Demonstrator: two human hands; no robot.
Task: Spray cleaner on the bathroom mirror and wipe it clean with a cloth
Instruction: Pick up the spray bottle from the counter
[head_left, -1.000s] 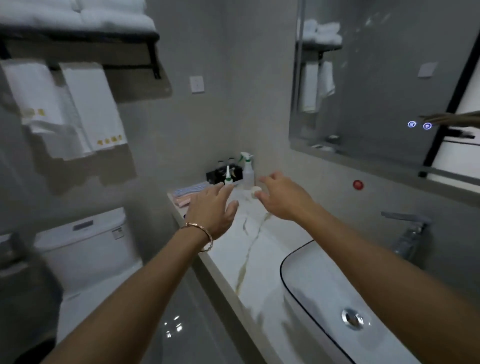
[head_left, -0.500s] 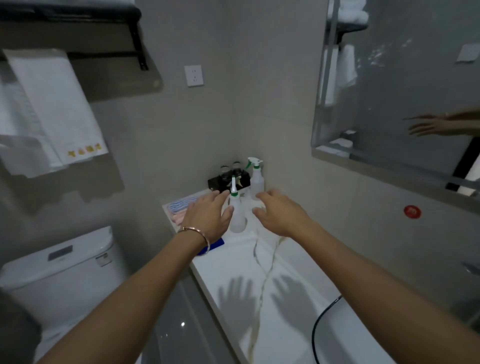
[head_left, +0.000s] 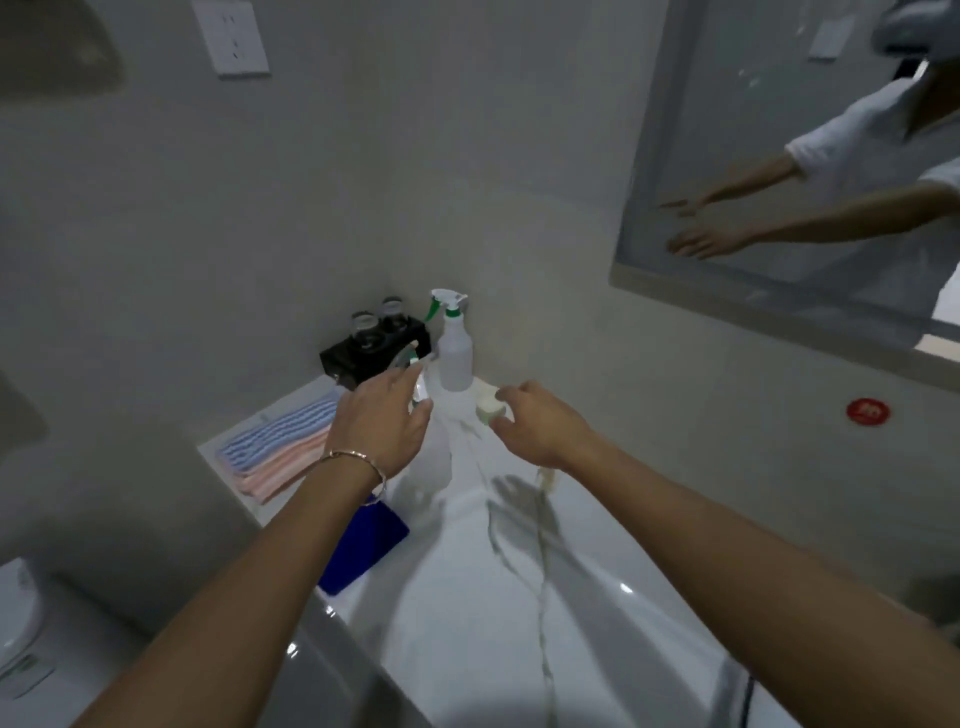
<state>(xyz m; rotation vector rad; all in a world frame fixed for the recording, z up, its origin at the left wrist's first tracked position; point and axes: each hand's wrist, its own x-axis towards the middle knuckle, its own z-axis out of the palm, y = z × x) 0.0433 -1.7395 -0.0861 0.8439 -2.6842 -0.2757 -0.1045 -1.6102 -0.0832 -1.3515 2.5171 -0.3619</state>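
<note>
Here your left hand (head_left: 382, 421) is the nearer one to a sprayer, and the reach turns on that.
The near bottle (head_left: 428, 457) stands upright on the desk (head_left: 467, 597), long axis vertical, right at your left fingertips; blur hides whether they touch its green-tipped top, and the hand is spread, gripping nothing that I can make out. A second bottle (head_left: 456, 351) stands farther back in the corner, beside a black holder (head_left: 374, 351). Your right hand (head_left: 535, 423) is loosely curled next to a small white tub (head_left: 490, 405), contact unclear. Striped cloths (head_left: 280, 449) lie folded to the left of your left hand. The mirror (head_left: 779, 156) hangs up and to the right, cut off by the frame; your left wrist covers part of a blue thing (head_left: 363, 545).
</note>
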